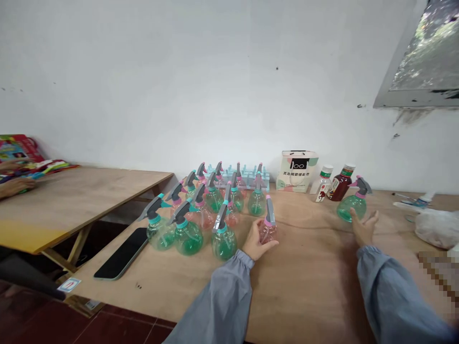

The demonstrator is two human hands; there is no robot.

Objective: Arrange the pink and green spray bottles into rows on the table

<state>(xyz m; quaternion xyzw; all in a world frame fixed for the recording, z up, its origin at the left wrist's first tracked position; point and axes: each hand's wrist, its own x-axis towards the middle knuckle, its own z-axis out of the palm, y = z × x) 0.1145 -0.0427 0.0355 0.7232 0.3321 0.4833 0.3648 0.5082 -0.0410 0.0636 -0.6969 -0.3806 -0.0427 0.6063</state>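
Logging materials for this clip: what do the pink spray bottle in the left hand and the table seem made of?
Pink spray bottle: probably tinted see-through plastic, glossy; light passes through its body. Table: looks like bare plywood, matt, with visible wood grain.

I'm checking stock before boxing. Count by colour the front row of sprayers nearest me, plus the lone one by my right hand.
Green sprayers: 4
Pink sprayer, in the left hand grip: 1
Total: 5

One spray bottle sits in the left hand, the cluster just left; a lone bottle stands beyond the right hand.
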